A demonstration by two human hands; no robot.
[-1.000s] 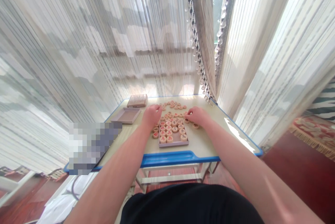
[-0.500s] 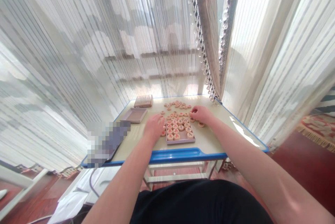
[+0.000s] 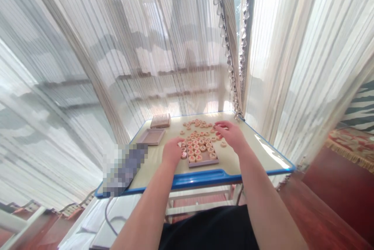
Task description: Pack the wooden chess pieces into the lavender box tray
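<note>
Round wooden Chinese chess pieces (image 3: 197, 158) with red or dark characters lie in rows inside a shallow open box (image 3: 204, 163), near the table's front edge. My left hand (image 3: 172, 151) rests just left of the box, its fingers apart beside a few loose pieces (image 3: 184, 155). Over loose pieces behind the box's right corner, my right hand (image 3: 229, 132) is stretched out with its fingers spread. A piece lies close under its fingertips, and I see none gripped. More loose pieces (image 3: 196, 123) are scattered farther back.
A second shallow tray (image 3: 151, 137) stands left on the table, with a closed box (image 3: 160, 120) behind it. A blurred dark flat object (image 3: 128, 170) lies at the left edge. The table (image 3: 251, 156) has a raised blue rim. Curtains hang beyond it.
My right hand has loosened from a closed grip near the loose pieces to spread fingers. My left hand stays by the box's left side. The view has tilted and shifted slightly.
</note>
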